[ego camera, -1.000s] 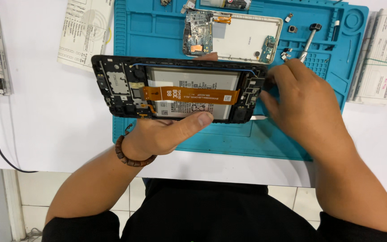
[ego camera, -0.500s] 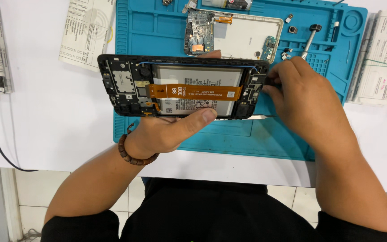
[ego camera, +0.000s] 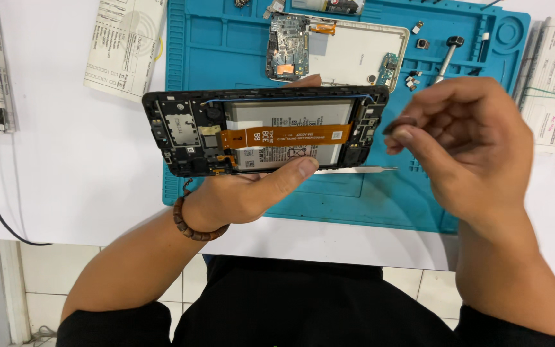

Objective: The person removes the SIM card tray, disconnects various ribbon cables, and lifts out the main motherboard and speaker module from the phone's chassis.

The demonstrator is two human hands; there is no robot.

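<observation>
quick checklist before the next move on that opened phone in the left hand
1. Grip: left hand holds the black opened phone frame from below, thumb on its lower edge: ok.
2. Orange flat ribbon cable lies flat across the battery, no visible kink: ok.
3. Right hand is off the frame, fingertips pinched together; whether they hold a small part: cannot tell.
4. Thin metal pry tool lies on the blue silicone work mat, within reach: ok.
5. White back cover with the green circuit board is parked on the mat, apart from the frame: ok.
</observation>
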